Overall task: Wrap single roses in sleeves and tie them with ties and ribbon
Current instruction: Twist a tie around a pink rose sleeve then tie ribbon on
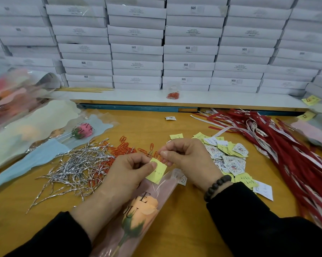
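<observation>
Item: peach rose (141,210) in a clear pink sleeve (163,184) printed "LOVE YOU", partly readable, lying on the tabletop (184,229) under both hands. Left hand (126,175), grip closed, pinches a yellow note (157,172) with illegible handwriting. Right hand (186,156), fingers curled, pinches the note's top edge. Silver ties (76,167) left, red ribbons (286,151) right. White boxes (189,51) marked "SGS" behind.

Two roses are seen clearly: an orange rose (144,210) in a sleeve (163,184) and a pink rose (83,131) on another. One yellow note (156,172) is held by two hands. The twist ties (78,167), paper clips (126,147), ribbons (286,145) and stickers (228,158) lie heaped, too many to be counted.
</observation>
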Action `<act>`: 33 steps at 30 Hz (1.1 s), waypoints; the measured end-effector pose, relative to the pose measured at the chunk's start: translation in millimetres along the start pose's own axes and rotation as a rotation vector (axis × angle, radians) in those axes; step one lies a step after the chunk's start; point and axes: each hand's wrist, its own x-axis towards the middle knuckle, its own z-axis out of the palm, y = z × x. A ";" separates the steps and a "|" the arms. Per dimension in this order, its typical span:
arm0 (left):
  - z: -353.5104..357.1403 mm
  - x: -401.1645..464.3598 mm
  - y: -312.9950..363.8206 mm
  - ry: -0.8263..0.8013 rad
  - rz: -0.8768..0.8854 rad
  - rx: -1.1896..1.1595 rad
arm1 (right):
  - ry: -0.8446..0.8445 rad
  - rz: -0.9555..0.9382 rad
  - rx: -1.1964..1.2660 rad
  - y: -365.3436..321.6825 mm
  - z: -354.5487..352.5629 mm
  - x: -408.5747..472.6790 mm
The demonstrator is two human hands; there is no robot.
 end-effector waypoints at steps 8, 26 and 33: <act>-0.8 -0.6 0.2 -0.008 0.005 0.031 | -0.030 -0.009 0.010 0.8 0.1 -0.5; 3.2 -5.5 7.6 0.048 -0.031 -0.042 | -0.015 0.046 0.052 2.6 3.8 -3.2; 0.0 -4.3 7.1 0.043 -0.030 -0.009 | -0.010 0.022 -0.016 2.7 7.4 -2.7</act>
